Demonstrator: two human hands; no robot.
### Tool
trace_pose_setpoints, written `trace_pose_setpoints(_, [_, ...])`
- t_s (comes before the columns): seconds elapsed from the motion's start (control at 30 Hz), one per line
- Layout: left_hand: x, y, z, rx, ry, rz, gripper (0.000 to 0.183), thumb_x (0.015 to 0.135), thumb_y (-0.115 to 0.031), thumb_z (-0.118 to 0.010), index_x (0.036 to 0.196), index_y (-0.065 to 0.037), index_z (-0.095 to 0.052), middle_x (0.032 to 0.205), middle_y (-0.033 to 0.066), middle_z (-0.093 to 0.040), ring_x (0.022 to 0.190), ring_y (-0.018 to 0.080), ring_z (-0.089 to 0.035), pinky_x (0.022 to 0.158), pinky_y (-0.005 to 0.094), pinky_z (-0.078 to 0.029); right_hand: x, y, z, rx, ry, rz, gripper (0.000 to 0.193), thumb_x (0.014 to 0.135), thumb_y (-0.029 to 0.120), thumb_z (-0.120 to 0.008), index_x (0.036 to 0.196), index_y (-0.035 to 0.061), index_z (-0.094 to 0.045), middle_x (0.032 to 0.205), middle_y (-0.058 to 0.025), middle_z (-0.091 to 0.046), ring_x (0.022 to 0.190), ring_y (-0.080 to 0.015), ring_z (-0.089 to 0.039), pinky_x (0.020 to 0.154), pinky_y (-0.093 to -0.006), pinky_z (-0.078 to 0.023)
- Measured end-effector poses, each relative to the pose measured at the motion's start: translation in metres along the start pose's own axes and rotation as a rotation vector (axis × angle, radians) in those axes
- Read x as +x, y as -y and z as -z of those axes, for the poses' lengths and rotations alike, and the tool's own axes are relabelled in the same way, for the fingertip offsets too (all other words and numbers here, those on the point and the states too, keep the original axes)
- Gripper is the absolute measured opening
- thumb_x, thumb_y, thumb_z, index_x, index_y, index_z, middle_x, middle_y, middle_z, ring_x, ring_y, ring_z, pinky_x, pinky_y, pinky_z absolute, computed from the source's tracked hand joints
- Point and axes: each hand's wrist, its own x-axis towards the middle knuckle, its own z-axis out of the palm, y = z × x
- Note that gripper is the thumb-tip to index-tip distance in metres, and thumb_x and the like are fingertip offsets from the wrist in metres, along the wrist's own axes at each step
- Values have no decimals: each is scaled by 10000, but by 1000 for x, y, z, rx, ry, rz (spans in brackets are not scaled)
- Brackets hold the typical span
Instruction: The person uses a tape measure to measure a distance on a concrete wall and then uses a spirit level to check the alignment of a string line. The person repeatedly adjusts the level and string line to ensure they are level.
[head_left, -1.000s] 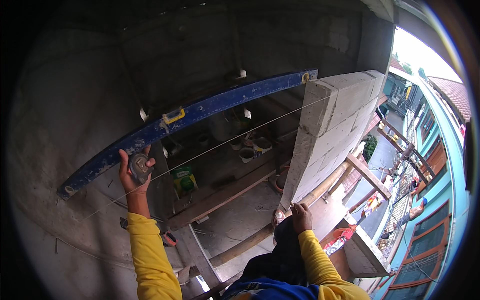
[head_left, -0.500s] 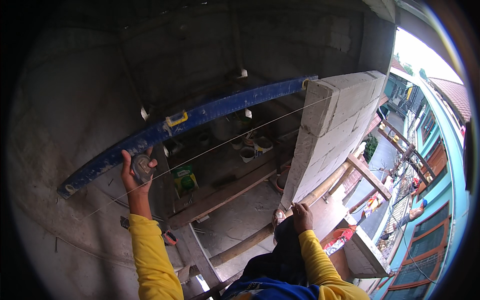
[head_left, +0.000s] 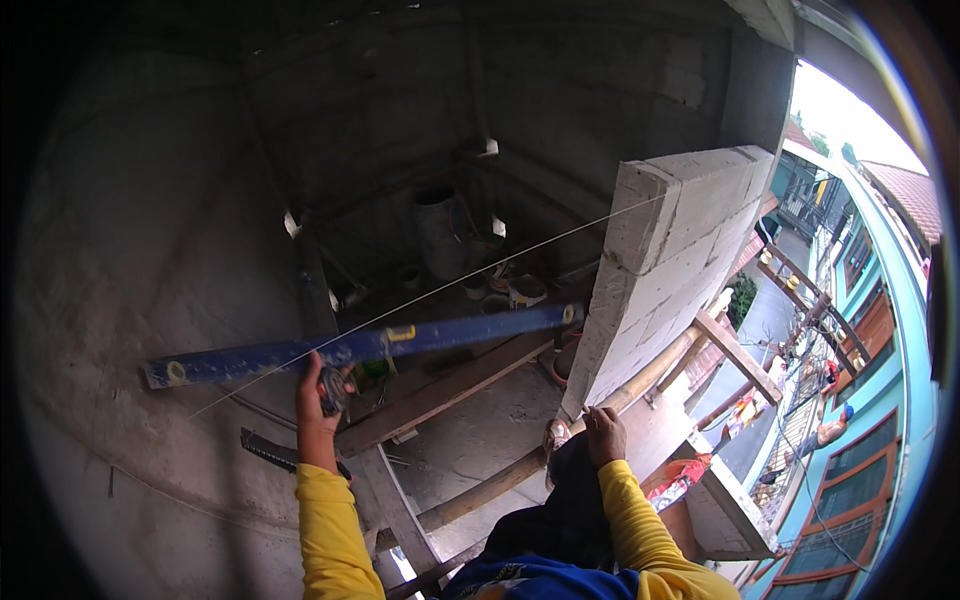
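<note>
A long blue spirit level [head_left: 475,326] is gripped near its left part by my left hand [head_left: 316,412], which is closed. The same hand also holds a dark, rounded tape measure [head_left: 334,392]. The level hangs slightly tilted, its right end a little left of the pale block wall [head_left: 655,265]. A thin taut string [head_left: 515,255] runs from that wall toward the left wall, crossing the level near my fingers. By my knee, my right hand [head_left: 605,438] is pinched around a small, thin item too small to name.
A hand saw [head_left: 268,450] is by the left wall. Wooden planks [head_left: 455,395] and a bamboo pole [head_left: 490,490] cross below me. Buckets and a dark drum [head_left: 437,230] stand in the shadowed room. To the right is an open drop, with a person [head_left: 832,428] below.
My left hand has moved right and down, carrying the level and tape measure. The level's right end has dropped away from the block wall's top. My right hand stays put.
</note>
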Motion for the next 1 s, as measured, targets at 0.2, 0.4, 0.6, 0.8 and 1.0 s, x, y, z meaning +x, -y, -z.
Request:
trace_pose_setpoints(0.2, [-25, 58, 28, 80, -78, 102, 459, 952, -454, -716, 1242, -119, -593, 1110, 86, -683, 1077, 284, -675, 597, 347, -505, 6, 1, 3, -8, 16, -18, 220, 953, 228, -670, 1086, 65, -735, 1026, -140, -700, 923, -363, -689, 810, -428, -543])
trace_pose_setpoints(0.4, [-61, 98, 95, 15, -171, 176, 504, 925, -446, -750, 1271, -116, -590, 1185, 112, -684, 1161, 319, -640, 673, 381, -546, 7, -12, -26, 64, 38, 67, 186, 946, 127, -665, 1102, 49, -728, 1028, -149, -704, 924, -321, -703, 806, -404, -555])
trace_pose_setpoints(0.6, [-46, 140, 57, -52, -219, 136, 415, 897, -429, -787, 1139, -130, -632, 1032, 62, -701, 872, 215, -724, 514, 330, -527, 21, -96, -46, 596, -63, -73, 199, 981, 25, -602, 1154, -43, -673, 1170, -196, -682, 1055, -314, -659, 925, -372, -533])
trace_pose_setpoints(0.8, [-71, 121, 43, -155, -230, 106, 350, 940, -401, -747, 1110, -121, -622, 1009, 53, -715, 981, 244, -743, 490, 299, -502, 39, -73, -41, 677, 96, -246, 327, 1032, 157, -582, 1307, -17, -611, 1162, -147, -716, 1042, -242, -670, 964, -373, -535])
trace_pose_setpoints(1.0, [-87, 125, 39, -131, -308, 120, 341, 952, -426, -726, 1110, -143, -619, 1050, 58, -716, 1027, 258, -735, 509, 293, -499, 42, -27, -18, -62, 273, -114, 371, 1053, 191, -545, 1350, -27, -577, 1296, -168, -671, 1167, -274, -646, 1020, -389, -509])
